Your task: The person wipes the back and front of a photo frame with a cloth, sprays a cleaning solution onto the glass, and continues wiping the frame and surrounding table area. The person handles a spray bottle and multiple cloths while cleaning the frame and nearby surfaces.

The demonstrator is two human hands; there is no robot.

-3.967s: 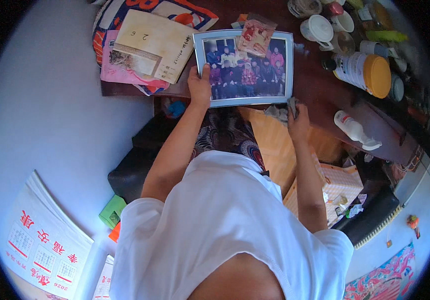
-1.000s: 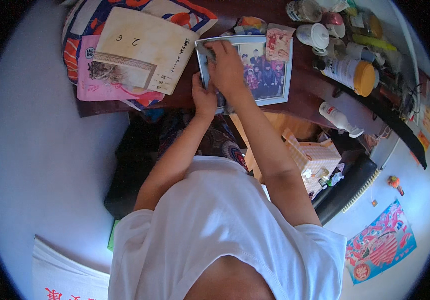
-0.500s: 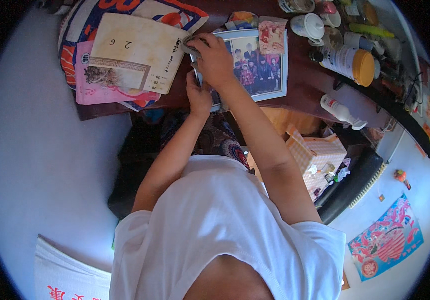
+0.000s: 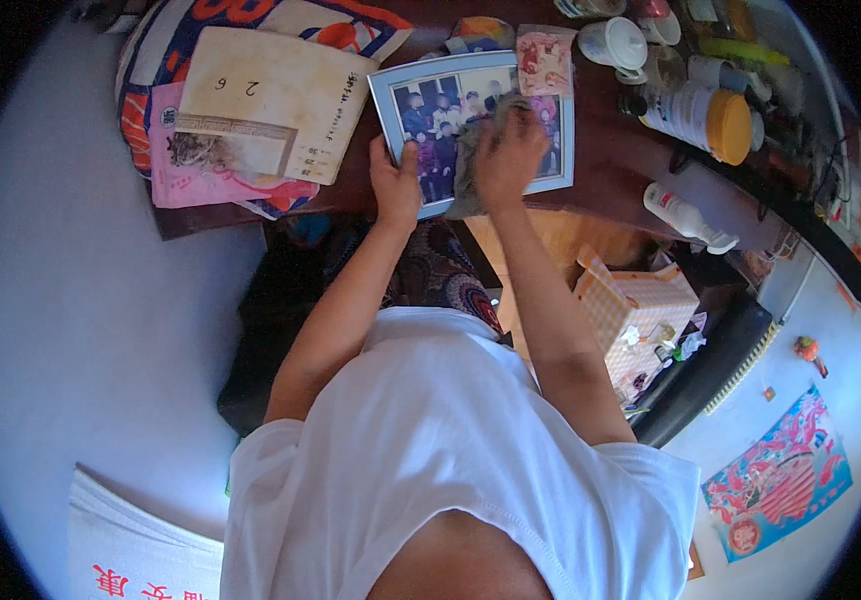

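A framed group photo (image 4: 435,175) with a pale blue-grey border lies at the front edge of the dark red-brown table. Its left border is gripped near the lower corner by my left hand (image 4: 397,182), thumb on the front. My right hand (image 4: 510,160) presses a crumpled grey cloth (image 4: 466,165) against the glass, right of the middle. The cloth hangs down past the lower border. A small pinkish picture (image 4: 544,64) covers the frame's upper right corner. Part of the photo is hidden by my right hand and the cloth.
Left of the frame, a yellowed paper folder (image 4: 260,85) rests on a pink packet (image 4: 185,185) and a patterned cloth (image 4: 145,100). On the right stand a lidded white mug (image 4: 613,48), a yellow-lidded jar (image 4: 700,125) and several containers. A white bottle (image 4: 675,212) lies near the edge.
My right hand has carried the cloth from the frame's left edge rightward onto the glass. My left hand stays at the left border, now with the thumb showing in front.
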